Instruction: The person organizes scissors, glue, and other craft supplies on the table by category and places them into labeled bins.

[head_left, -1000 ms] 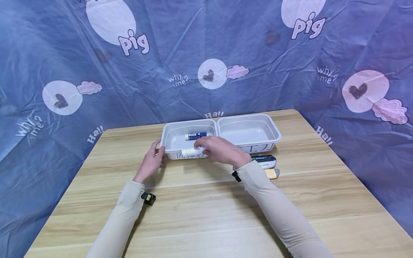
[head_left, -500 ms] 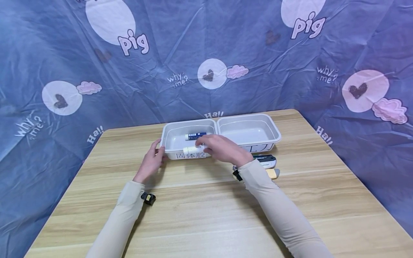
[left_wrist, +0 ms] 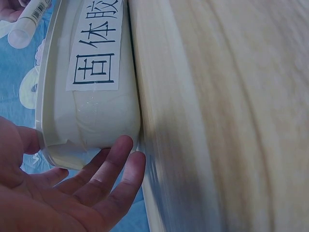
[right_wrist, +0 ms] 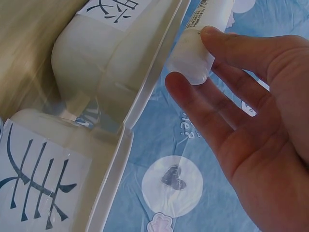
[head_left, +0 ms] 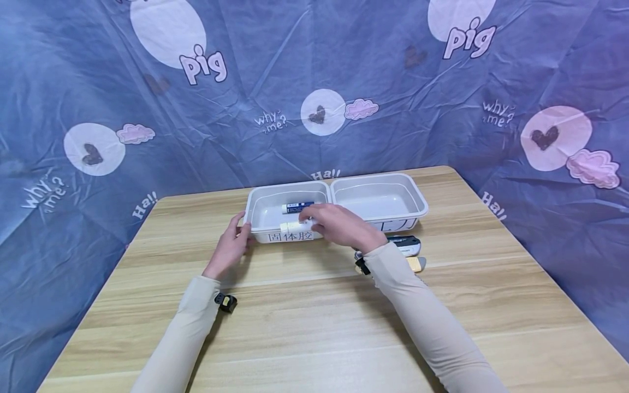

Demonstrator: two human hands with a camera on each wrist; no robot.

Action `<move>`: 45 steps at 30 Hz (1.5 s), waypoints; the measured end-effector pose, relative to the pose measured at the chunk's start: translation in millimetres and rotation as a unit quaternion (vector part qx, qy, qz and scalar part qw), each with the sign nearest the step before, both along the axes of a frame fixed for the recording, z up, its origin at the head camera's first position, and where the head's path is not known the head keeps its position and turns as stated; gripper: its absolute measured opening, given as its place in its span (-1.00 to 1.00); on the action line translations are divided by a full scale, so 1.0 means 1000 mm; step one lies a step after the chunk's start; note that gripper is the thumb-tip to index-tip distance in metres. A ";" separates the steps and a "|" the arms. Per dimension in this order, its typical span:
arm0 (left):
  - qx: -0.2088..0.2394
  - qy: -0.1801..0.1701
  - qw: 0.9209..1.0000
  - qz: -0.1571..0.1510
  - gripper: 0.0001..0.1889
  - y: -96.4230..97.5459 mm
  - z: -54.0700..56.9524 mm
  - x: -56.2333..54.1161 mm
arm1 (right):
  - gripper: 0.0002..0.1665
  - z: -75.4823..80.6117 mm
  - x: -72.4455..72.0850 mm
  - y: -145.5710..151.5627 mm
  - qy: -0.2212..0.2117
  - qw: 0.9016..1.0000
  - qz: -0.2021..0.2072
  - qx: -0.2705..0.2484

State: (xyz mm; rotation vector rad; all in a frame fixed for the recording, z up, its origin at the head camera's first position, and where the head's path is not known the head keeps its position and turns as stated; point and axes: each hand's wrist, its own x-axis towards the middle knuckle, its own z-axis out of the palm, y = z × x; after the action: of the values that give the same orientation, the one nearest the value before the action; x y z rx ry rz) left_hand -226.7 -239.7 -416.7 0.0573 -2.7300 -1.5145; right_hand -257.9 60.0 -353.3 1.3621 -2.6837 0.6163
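Note:
My right hand (head_left: 339, 224) pinches a white glue stick (right_wrist: 195, 53) by one end, thumb on one side and fingers on the other. In the head view the glue stick lies sideways, overlapping the front rim of the left grey bin (head_left: 259, 236). Inside that bin rests a blue glue stick (head_left: 295, 207) with a white end. My left hand (head_left: 232, 245) touches the bin's left end with relaxed, spread fingers; in the left wrist view its fingertips (left_wrist: 124, 142) are right at the rounded corner, below the paper label (left_wrist: 96, 48).
Beside it, almost rim to rim, stands a second grey bin (head_left: 417, 204) with its own label. In front of that bin lie a dark-and-white utility knife (head_left: 408, 248) and a yellow one with a grey end (head_left: 416, 265), partly hidden by my right forearm. A patterned blue cloth (head_left: 226, 136) hangs behind the table.
My right hand has shifted slightly right and away from me with the white glue stick, uncovering more of the left bin's label. The left hand has stayed in place.

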 end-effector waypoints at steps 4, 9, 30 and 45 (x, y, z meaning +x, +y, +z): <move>0.002 0.002 1.000 0.001 -0.37 0.000 0.001 0.000 | -0.62 0.000 0.000 0.001 0.006 1.000 -0.002 0.000; 0.001 0.003 1.000 0.001 -0.38 0.000 0.001 0.000 | -0.63 0.000 -0.001 0.001 0.007 1.000 0.000 -0.002; -0.020 0.010 1.000 0.007 -0.39 0.001 0.001 -0.001 | -0.60 0.001 -0.002 0.005 -0.003 1.000 -0.007 -0.007; -0.020 0.006 1.000 0.007 -0.38 0.001 0.001 -0.001 | -0.60 0.001 -0.004 0.009 -0.002 1.000 0.001 -0.022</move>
State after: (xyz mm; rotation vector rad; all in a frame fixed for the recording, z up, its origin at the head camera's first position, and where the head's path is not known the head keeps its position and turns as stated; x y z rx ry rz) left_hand -227.8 -238.7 -415.6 0.0673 -2.7423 -1.4521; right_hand -262.1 68.9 -352.0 1.3538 -2.6565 0.6750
